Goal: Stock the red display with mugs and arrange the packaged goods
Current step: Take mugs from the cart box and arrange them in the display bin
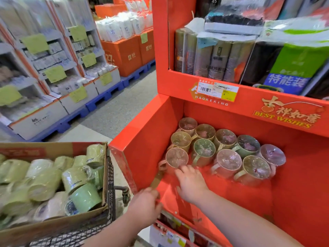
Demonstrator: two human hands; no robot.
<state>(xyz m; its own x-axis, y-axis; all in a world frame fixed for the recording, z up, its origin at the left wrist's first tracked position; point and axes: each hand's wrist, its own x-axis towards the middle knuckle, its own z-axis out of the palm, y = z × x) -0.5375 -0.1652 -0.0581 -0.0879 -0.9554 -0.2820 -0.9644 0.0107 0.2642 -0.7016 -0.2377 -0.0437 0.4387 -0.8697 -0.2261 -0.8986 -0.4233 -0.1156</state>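
Head view blurs left hand (144, 202) at red display (142, 157) corner, grip unclear.

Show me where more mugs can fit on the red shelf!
Free: the bare red floor in front of the mugs, from the right hand across to the right side. Crowded: the back left, where mugs stand packed together.

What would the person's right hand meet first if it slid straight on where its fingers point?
Probably the nearest wrapped pink mug, front left. The right hand lies just before it with fingers spread, and whether they touch is unclear.
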